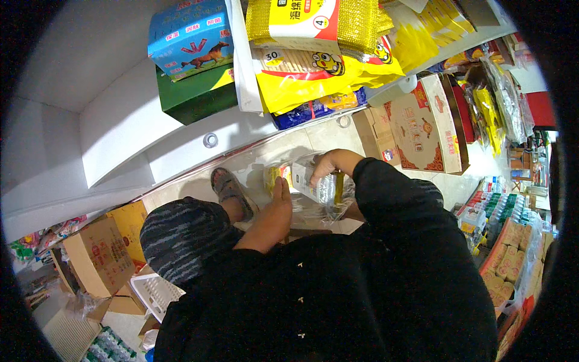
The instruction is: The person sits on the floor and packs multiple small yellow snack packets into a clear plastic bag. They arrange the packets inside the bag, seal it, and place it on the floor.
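Between my knees, a clear plastic bag [312, 215] lies open over the floor. Inside it is a silver pack [326, 190] with a white paper label, probably scouring sponges. My right hand [332, 166] curls its fingers over the far side of this pack and grips it. My left hand [276, 210] is upright at the bag's left side, fingers straight and together. Just beyond its fingertips is a yellow and red package [277, 174], partly hidden by the hand. Whether the left fingers press on it cannot be seen. A gold edge [339, 188] shows right of the silver pack.
Ahead, a white shelf [190, 145] holds a blue box [192, 40], a green box [199, 95], gold sponge packs [312, 22] and yellow bags [298, 86]. Cartons [425, 126] stand right, cardboard boxes [99, 258] and a white basket [156, 292] left. Bottled drinks [502, 208] are stacked far right.
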`<control>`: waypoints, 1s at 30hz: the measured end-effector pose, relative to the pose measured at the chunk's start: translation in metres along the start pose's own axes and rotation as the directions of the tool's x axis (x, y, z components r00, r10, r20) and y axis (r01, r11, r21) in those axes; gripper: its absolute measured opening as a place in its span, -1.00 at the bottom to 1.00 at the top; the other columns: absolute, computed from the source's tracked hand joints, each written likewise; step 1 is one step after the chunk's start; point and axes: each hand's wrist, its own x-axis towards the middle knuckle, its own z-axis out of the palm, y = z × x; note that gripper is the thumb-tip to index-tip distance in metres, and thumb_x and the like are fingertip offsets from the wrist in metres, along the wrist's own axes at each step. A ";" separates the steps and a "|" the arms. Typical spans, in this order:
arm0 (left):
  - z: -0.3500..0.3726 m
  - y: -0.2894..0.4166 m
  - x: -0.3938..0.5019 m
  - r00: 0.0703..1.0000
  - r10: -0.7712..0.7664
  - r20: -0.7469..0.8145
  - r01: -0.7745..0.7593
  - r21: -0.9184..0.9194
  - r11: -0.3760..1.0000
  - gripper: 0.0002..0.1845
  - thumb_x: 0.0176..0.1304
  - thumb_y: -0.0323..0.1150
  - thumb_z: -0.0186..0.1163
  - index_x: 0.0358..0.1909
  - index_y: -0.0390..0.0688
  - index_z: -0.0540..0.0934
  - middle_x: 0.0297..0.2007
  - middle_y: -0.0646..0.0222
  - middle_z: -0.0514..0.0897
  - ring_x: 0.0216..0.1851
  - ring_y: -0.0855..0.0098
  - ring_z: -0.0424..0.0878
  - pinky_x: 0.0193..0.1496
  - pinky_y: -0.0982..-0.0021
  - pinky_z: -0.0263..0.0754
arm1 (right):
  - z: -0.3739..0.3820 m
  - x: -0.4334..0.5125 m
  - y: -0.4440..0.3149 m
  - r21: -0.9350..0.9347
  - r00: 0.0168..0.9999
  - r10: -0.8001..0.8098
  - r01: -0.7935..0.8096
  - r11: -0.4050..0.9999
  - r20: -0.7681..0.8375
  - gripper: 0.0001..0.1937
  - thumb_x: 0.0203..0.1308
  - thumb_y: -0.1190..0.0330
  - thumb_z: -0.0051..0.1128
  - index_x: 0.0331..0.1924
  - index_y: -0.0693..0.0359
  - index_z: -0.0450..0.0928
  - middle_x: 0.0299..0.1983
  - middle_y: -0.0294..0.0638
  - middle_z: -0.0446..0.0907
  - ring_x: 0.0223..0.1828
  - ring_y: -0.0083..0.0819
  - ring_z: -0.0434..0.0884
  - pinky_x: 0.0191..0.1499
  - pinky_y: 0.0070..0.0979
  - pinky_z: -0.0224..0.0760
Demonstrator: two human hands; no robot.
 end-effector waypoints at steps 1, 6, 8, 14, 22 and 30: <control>0.002 -0.001 0.000 0.999 0.020 -0.028 -0.020 -0.003 1.000 -0.26 0.16 -0.68 -0.01 0.41 -0.67 0.02 0.38 -0.61 0.02 -0.11 -0.34 0.64 0.00 -0.01 0.61 | 0.002 -0.010 0.000 0.018 1.000 -0.006 0.006 1.000 -0.002 -0.13 -0.15 -0.06 0.54 0.16 0.48 0.56 0.18 0.04 0.60 0.08 -0.18 0.64 0.08 -0.23 0.52; 0.012 -0.006 0.002 0.996 0.044 -0.084 -0.046 -0.020 0.999 -0.25 0.15 -0.70 -0.02 0.41 -0.66 0.01 0.39 -0.57 0.03 -0.15 -0.33 0.65 -0.05 -0.04 0.61 | 0.012 -0.038 -0.009 0.313 0.998 0.002 0.018 0.950 -0.066 -0.26 -0.10 0.02 0.48 0.10 0.44 0.60 -0.01 0.00 0.69 -0.03 -0.17 0.69 0.01 -0.24 0.56; 0.015 -0.007 0.004 0.989 0.084 -0.124 -0.084 0.007 0.996 -0.26 0.15 -0.70 -0.02 0.40 -0.67 0.01 0.39 -0.56 0.04 -0.14 -0.33 0.64 -0.05 -0.02 0.61 | 0.017 -0.037 -0.014 0.411 0.991 0.089 -0.041 0.911 -0.098 -0.33 -0.04 0.01 0.41 0.06 0.40 0.63 -0.03 0.00 0.70 -0.08 -0.19 0.71 -0.02 -0.27 0.57; 0.015 -0.006 0.004 0.990 0.097 -0.106 -0.094 0.038 0.995 -0.27 0.16 -0.71 -0.05 0.40 -0.68 -0.01 0.38 -0.55 0.05 -0.05 -0.31 0.62 -0.01 0.04 0.61 | 0.019 -0.023 -0.015 0.381 0.955 0.187 -0.087 0.921 -0.233 -0.18 0.02 -0.03 0.44 0.28 0.37 0.45 0.18 0.10 0.56 0.07 -0.02 0.65 -0.01 0.03 0.60; 0.015 -0.003 0.006 0.994 0.069 -0.083 -0.065 0.055 0.996 -0.26 0.20 -0.71 -0.08 0.44 -0.64 -0.05 0.42 -0.50 0.02 0.12 -0.29 0.55 0.13 0.06 0.56 | 0.036 -0.024 0.004 0.338 0.940 0.234 -0.143 0.930 -0.247 0.28 -0.06 -0.11 0.53 0.56 0.23 -0.22 0.41 0.18 0.27 0.30 0.17 0.47 0.08 0.14 0.56; 0.015 -0.003 0.009 0.979 0.138 -0.151 -0.128 0.074 0.989 -0.30 0.24 -0.69 -0.10 0.44 -0.62 -0.03 0.43 -0.48 0.02 0.26 -0.27 0.45 0.29 0.10 0.46 | 0.088 -0.040 -0.035 -0.157 0.805 0.155 -0.293 0.943 -0.572 0.39 -0.28 -0.12 0.61 0.56 0.25 -0.20 0.37 0.06 0.28 0.38 -0.03 0.36 0.28 0.03 0.31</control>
